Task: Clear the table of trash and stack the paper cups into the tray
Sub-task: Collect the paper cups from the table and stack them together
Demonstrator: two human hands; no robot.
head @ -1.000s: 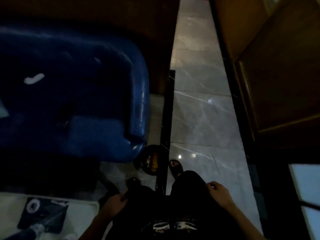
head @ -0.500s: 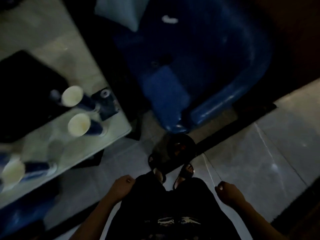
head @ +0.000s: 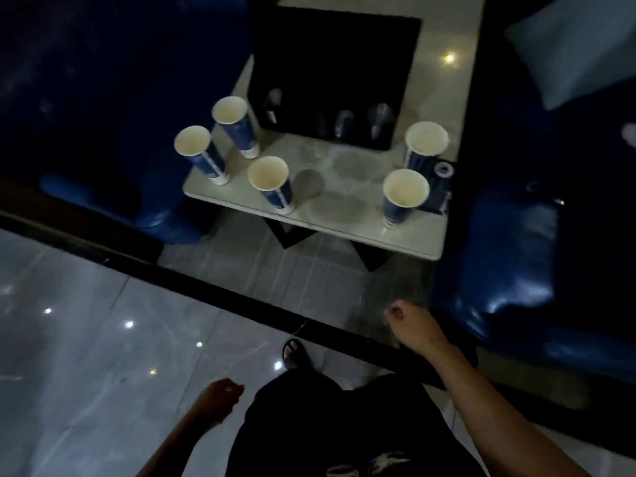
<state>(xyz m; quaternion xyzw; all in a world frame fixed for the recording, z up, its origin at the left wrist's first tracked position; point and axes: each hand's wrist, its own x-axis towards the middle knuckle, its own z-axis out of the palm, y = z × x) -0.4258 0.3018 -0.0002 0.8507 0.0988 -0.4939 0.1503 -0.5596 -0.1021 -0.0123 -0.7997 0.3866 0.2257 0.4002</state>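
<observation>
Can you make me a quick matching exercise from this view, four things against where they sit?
Things:
1. black tray
2. dark packet
3. pale cushion
4. right hand

Places:
A. on the blue seat at far right
B. over the floor, short of the table
C. far half of the table
D. table's right edge, beside two cups

Pairs: 1-C, 2-D, 3-A, 4-B

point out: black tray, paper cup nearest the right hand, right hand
black tray (head: 339, 63), head view, bare dark middle.
paper cup nearest the right hand (head: 406, 188), head view, open mouth.
right hand (head: 414, 323), head view, back of hand.
</observation>
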